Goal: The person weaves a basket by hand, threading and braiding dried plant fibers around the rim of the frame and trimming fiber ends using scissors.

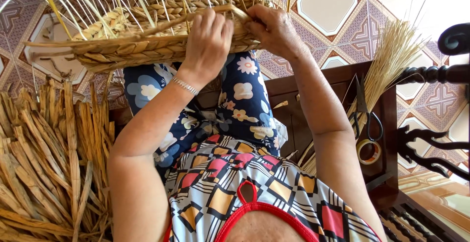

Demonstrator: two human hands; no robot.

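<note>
A half-made woven basket [147, 41] is held far in the scene, over the knees. Its rim is gripped by the left hand [208, 38], whose grip is closed on the braid. The right hand [271, 29] is pressed on the rim just beside it, with its grip closed on a straw strand. Dry straw [44, 163] is piled at the left. Scissors [364, 112] and a tape roll [368, 151] are laid on the wooden bench [387, 173] at the right, near thin reeds [391, 56].
</note>
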